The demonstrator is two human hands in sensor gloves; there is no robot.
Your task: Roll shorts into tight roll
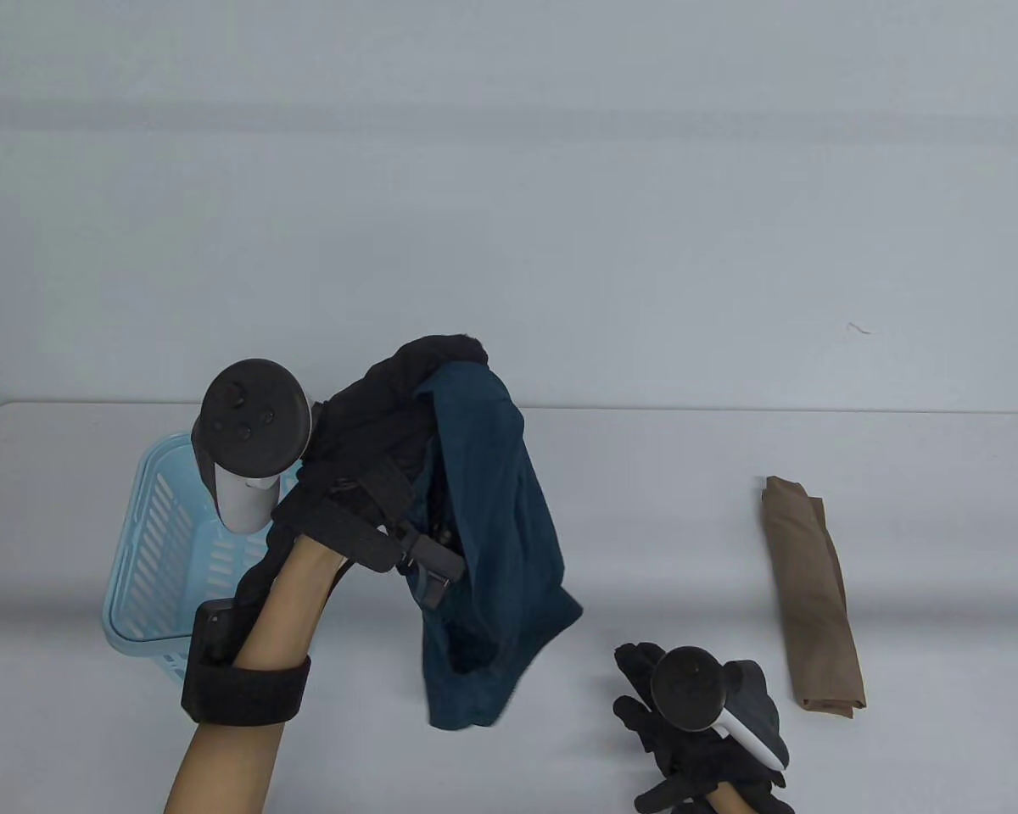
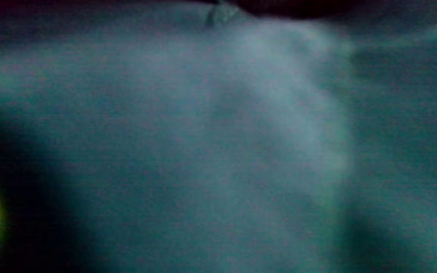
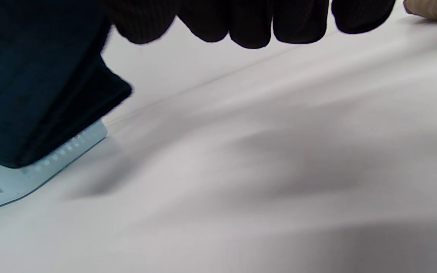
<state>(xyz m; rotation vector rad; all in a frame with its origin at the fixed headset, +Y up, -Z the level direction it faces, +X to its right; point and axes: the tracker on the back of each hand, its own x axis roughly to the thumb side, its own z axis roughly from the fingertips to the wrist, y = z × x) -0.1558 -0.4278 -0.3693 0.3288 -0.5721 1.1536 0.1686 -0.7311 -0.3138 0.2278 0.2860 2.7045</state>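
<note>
teal shorts lifted clear of the basket, rolling not yet begun

the left hand (image 1: 390, 424) grips the teal shorts (image 1: 492, 543) by their top edge and holds them up, hanging bunched just right of the light blue basket (image 1: 148, 543), above the white table (image 1: 645, 509). the right hand (image 1: 704, 721) holds nothing, fingers (image 3: 252, 26) loosely curled, well right of the basket. a brown roll (image 1: 810, 593) lies farther right, seemingly finished. these shorts must first be spread flat, then folded and rolled tight.
</note>
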